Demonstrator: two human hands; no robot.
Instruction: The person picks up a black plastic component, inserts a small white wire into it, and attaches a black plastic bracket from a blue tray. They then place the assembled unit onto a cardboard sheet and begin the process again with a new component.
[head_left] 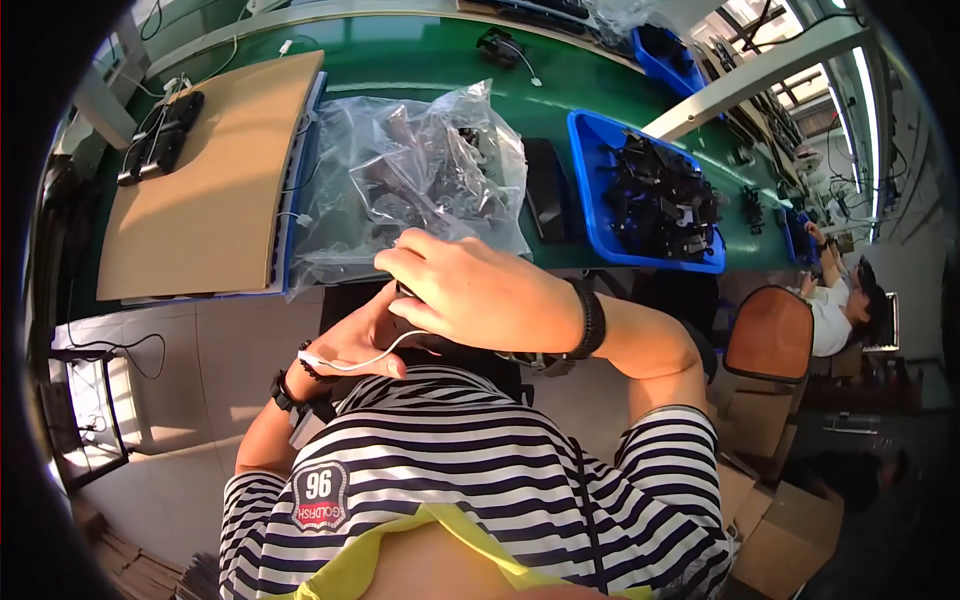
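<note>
Just off the table's front edge, my two hands come together. My left hand (357,340) is closed around a small dark part, most of which is covered by the hands. A thin white cable (385,352) runs from between the hands across the left palm toward the wrist. My right hand (475,290) lies over the top with its fingers curled onto the same part; its exact kind is hidden. Right behind the hands, a clear plastic bag (350,170) with dark parts inside rests on the green table (400,50).
A blue bin (580,150) full of black parts stands right of the bag, beside a dark flat box (545,190). To the left lie brown boards (215,190) carrying black cabled parts (160,140). An orange chair (770,335) and a co-worker (835,315) are at far right.
</note>
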